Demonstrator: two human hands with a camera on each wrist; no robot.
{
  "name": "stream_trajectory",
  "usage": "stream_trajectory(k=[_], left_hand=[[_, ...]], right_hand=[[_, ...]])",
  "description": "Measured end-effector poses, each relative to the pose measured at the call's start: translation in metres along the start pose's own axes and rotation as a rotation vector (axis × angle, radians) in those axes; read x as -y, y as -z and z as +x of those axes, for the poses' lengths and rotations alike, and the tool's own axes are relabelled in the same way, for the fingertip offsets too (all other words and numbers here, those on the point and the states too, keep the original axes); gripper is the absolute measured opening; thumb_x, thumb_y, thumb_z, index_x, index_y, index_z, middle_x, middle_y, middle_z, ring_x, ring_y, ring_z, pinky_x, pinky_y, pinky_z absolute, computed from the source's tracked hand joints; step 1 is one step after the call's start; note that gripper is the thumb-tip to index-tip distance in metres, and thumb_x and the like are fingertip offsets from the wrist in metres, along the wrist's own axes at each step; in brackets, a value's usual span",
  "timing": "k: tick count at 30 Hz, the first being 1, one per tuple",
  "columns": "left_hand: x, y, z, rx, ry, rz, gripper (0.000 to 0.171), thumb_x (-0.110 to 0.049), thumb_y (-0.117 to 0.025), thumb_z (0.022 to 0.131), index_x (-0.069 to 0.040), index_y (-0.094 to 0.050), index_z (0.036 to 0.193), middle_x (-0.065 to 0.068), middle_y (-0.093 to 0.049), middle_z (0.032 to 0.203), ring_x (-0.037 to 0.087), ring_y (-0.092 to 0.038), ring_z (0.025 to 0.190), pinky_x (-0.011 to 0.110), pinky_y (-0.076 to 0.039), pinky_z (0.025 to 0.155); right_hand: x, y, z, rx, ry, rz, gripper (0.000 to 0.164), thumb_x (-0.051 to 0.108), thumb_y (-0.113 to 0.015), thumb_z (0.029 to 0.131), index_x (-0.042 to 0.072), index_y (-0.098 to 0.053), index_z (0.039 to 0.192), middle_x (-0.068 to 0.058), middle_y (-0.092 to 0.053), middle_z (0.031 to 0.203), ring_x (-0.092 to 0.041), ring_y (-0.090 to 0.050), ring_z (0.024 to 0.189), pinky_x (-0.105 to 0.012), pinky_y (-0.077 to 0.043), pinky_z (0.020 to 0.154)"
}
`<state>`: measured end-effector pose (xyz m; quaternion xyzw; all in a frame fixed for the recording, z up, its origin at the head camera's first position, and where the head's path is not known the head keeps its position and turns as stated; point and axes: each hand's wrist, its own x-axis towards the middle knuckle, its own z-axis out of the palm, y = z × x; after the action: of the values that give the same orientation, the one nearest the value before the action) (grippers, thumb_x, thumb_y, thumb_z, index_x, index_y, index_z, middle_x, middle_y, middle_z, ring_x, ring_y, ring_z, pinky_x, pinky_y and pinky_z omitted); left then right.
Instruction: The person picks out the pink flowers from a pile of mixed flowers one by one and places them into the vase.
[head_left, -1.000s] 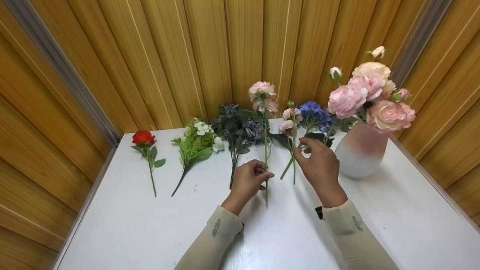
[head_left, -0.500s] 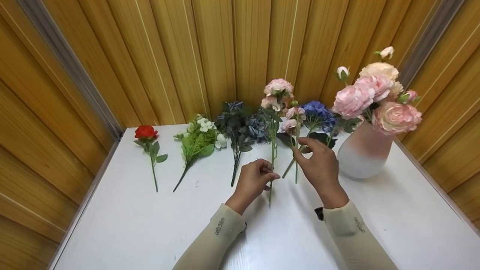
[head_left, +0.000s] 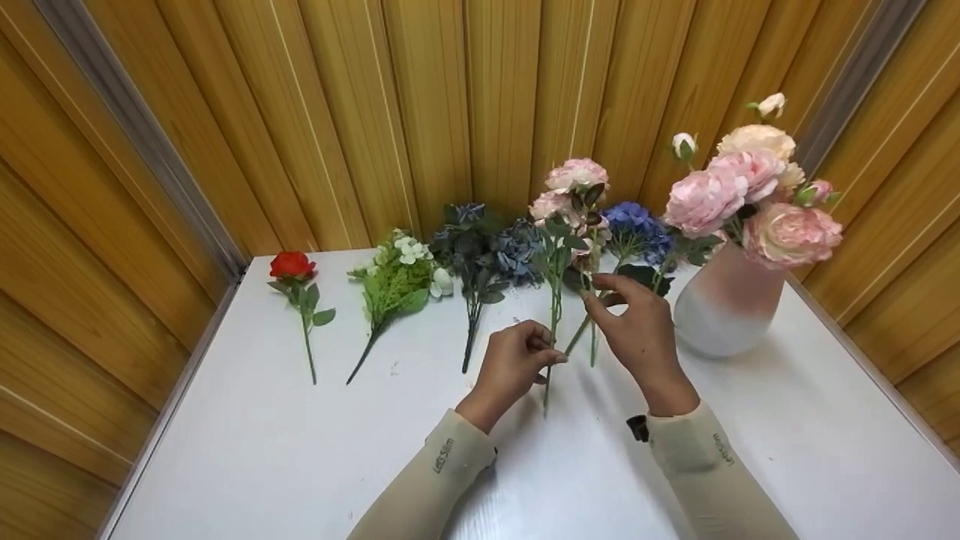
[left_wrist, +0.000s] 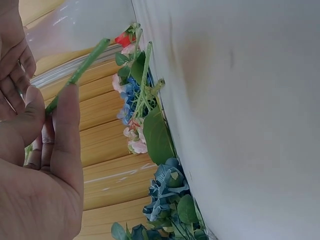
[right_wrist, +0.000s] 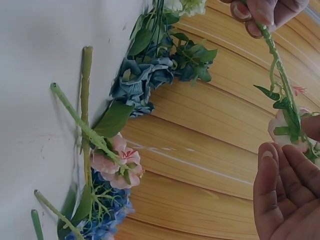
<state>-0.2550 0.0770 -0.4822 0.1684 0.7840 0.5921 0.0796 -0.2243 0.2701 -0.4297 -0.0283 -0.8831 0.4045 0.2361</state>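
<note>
In the head view my left hand (head_left: 514, 367) pinches the lower green stem of a pink artificial peony (head_left: 576, 174), held upright with its leaves and blooms above. The left wrist view shows the cut stem end (left_wrist: 90, 62) sticking out past the thumb and fingers. My right hand (head_left: 639, 341) hovers just right of that stem, thumb and forefinger apart and gently bent. Seen from the right wrist, its fingers (right_wrist: 292, 185) are close to the peony's bloom, nothing gripped between them. Behind lie a smaller pink flower (right_wrist: 120, 162) and a blue hydrangea (head_left: 634, 229).
On the white table (head_left: 300, 450) lie a red rose (head_left: 292, 266), a green-and-white spray (head_left: 394, 277) and a dusty-blue bunch (head_left: 514, 251). A pink-and-white vase (head_left: 727, 315) of pink and peach peonies (head_left: 709, 202) stands at right. Wooden panels (head_left: 420, 112) rise behind.
My left hand has shifted slightly right and turned the peony, so its blooms lean right and its leaves now face the camera. My right hand has barely moved.
</note>
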Motion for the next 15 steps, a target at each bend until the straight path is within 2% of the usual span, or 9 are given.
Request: stream_trajectory(k=[7, 15], left_hand=[[-0.0015, -0.0042, -0.0026, 0.024, -0.007, 0.008, 0.018, -0.006, -0.089, 0.098, -0.003, -0.073, 0.106, 0.003, -0.076, 0.092, 0.028, -0.084, 0.090, 0.027, -0.069, 0.063], [-0.0016, -0.0063, -0.0040, 0.032, -0.020, 0.016, 0.018, -0.006, -0.089, 0.097, -0.004, -0.073, 0.103, 0.003, -0.077, 0.088, 0.030, -0.084, 0.088, 0.026, -0.068, 0.062]], right_hand=[[0.0014, 0.0019, -0.0012, -0.007, -0.027, 0.030, 0.036, 0.035, -0.079, 0.109, 0.016, -0.081, 0.139, -0.010, -0.084, 0.135, -0.031, -0.081, 0.112, -0.053, -0.064, 0.091], [0.0059, 0.0041, -0.0002, 0.023, -0.048, 0.064, 0.041, 0.046, -0.076, 0.111, 0.019, -0.079, 0.142, -0.008, -0.083, 0.134, -0.029, -0.079, 0.117, -0.050, -0.064, 0.095]])
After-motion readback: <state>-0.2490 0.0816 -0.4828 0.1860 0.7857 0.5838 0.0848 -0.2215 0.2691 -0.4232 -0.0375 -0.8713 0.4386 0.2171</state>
